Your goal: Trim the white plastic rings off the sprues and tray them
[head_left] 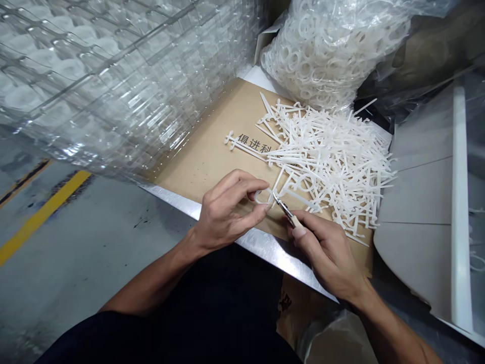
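Nearest to me is the wearer's dark clothing (pixel 182 313), close against the metal table edge (pixel 182 203). Just beyond it I see the left hand (pixel 227 207) closed in a pinch on a clear plastic ring (pixel 263 203), thumb on the near side and fingers on the far side, which I judge steadies it while leaving its right side exposed. The right hand (pixel 329 247) is wrapped round the small cutters (pixel 285 208), their tips at that exposed side; I cannot tell whether the blades touch it. Holding the tool low by its handles seems to keep those fingers off the blades.

The ring is over the brown cardboard (pixel 212 162), which probably protects the tabletop. To the right, a heap of white plastic pieces (pixel 333 162) lies within easy reach. A bag of rings (pixel 322 55) stands at the far side, and plastic-wrapped trays (pixel 132 76) rise to the left.
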A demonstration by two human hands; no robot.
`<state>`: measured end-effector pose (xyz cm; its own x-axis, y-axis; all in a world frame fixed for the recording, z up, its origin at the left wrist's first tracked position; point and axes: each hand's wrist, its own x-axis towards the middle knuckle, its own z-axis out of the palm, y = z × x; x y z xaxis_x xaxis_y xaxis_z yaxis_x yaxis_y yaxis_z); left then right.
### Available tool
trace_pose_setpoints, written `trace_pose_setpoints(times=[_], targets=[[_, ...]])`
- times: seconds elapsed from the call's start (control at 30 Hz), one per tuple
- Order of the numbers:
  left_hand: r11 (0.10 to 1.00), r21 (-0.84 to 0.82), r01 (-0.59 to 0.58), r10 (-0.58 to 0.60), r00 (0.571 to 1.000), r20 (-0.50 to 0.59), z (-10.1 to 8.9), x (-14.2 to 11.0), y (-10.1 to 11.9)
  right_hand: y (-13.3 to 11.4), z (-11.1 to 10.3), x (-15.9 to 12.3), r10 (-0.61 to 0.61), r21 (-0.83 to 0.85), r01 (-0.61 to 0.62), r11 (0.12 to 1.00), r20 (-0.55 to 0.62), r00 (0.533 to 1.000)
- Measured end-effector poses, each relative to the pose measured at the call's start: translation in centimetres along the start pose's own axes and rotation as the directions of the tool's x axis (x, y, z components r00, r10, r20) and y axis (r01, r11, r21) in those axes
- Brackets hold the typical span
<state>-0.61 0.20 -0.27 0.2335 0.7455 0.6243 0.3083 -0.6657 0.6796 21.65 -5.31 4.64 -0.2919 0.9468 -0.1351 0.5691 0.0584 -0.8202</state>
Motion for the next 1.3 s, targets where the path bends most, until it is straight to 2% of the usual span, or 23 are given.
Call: trace_pose_setpoints(times=[0.47, 0.7, 0.97, 1.3], targets=[[1.000, 0.012, 0.007, -0.007, 1.000, 0.015, -0.06, 0.13, 0.31, 0.13, -0.03, -0.04, 0.006, 0.011, -0.006, 1.000, 0.011, 1.000], [1.000, -0.003, 0.024, -0.024, 0.999, 0.022, -0.02, 0.12, 0.22, 0.12, 0.26, 0.03, -0.058, -0.126, 0.059, 0.990, 0.008, 0.998], [0.995, -0.051, 0.085, -0.084, 0.996, 0.025, -0.13, -0.10, 0.16, 0.37, 0.56, 0.28, 0.020, -0.133, -0.016, 0.991, 0.024, 1.000], [0.986, -0.118, 0.118, -0.120, 0.993, -0.007, -0.41, -0.10, -0.10, 0.15, 0.54, 0.26, -0.048, -0.146, 0.046, 0.988, -0.011, 0.999]])
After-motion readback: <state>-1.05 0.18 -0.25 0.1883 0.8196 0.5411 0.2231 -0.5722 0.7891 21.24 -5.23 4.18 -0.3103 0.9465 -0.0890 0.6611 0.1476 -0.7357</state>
